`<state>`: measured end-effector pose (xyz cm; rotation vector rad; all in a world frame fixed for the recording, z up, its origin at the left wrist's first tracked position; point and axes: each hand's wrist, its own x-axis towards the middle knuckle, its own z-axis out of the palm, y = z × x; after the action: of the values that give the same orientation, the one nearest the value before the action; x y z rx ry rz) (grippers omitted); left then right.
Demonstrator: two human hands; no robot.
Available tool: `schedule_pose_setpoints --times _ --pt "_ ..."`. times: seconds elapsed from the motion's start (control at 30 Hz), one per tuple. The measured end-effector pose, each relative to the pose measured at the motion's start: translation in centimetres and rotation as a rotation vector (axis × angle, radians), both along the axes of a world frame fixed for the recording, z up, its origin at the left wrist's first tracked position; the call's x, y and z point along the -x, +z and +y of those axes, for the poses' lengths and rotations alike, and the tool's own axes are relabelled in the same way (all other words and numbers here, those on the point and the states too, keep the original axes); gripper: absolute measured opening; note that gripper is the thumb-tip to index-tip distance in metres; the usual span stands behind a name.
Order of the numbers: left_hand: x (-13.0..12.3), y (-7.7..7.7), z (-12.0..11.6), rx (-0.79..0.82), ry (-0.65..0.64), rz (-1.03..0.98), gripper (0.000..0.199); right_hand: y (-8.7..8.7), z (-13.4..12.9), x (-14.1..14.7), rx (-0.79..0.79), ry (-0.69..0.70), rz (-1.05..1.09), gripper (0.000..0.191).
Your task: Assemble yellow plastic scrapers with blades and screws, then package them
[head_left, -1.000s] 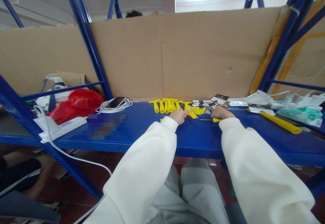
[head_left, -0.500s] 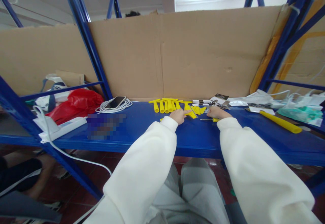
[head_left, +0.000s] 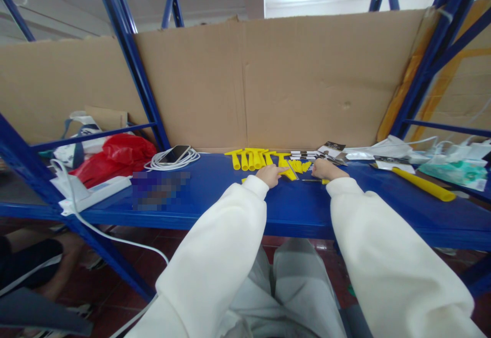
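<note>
My left hand is closed on a yellow T-shaped scraper with a thin pale edge, low over the blue shelf. To its right my right hand is closed, fingertips down by a small black-and-white patch; what it grips is hidden. Under that hand shows a thin rod with a yellow end; whether the hand touches it I cannot tell. Between and behind the hands lie small yellow pieces. A row of yellow T-shaped handles lies behind my left hand.
Black-and-white packets lie at the back. A long yellow handle rests at right, near clear and green plastic bags. At left are a phone on a coiled white cable, a red bag and a white power strip. Cardboard stands behind.
My right hand and sleeve have shifted very slightly left. My left hand stays in place with the yellow scraper.
</note>
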<state>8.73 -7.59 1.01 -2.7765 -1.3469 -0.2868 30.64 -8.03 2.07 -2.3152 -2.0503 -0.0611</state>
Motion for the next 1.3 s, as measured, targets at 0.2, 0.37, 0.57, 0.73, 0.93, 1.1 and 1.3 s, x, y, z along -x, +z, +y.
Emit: schedule_pose_setpoints --times 0.2,0.37,0.57,0.73,0.93,1.1,1.3 --pt "0.0 0.0 -0.1 0.002 -0.001 -0.023 0.048 -0.3 0.2 0.3 -0.001 0.036 -0.067 0.040" --pt "-0.1 0.1 -0.2 0.004 0.005 -0.030 0.048 -0.6 0.4 0.3 -0.008 0.038 -0.067 0.041" --pt "-0.1 0.0 -0.1 0.005 0.005 -0.037 0.048 -0.8 0.8 0.5 0.010 0.074 -0.076 0.041" --pt "-0.1 0.0 -0.1 -0.003 0.008 -0.016 0.048 -0.7 0.6 0.7 0.023 0.087 -0.058 0.038" --pt "-0.1 -0.1 -0.2 -0.016 0.007 -0.022 0.048 -0.8 0.5 0.6 0.042 0.111 -0.048 0.037" --pt "-0.1 0.0 -0.3 -0.002 0.007 -0.023 0.048 -1.1 1.3 0.4 0.028 0.114 -0.034 0.036" --pt "-0.1 0.1 -0.3 -0.001 0.013 -0.026 0.047 -0.7 0.9 0.7 0.009 0.049 0.023 0.035"
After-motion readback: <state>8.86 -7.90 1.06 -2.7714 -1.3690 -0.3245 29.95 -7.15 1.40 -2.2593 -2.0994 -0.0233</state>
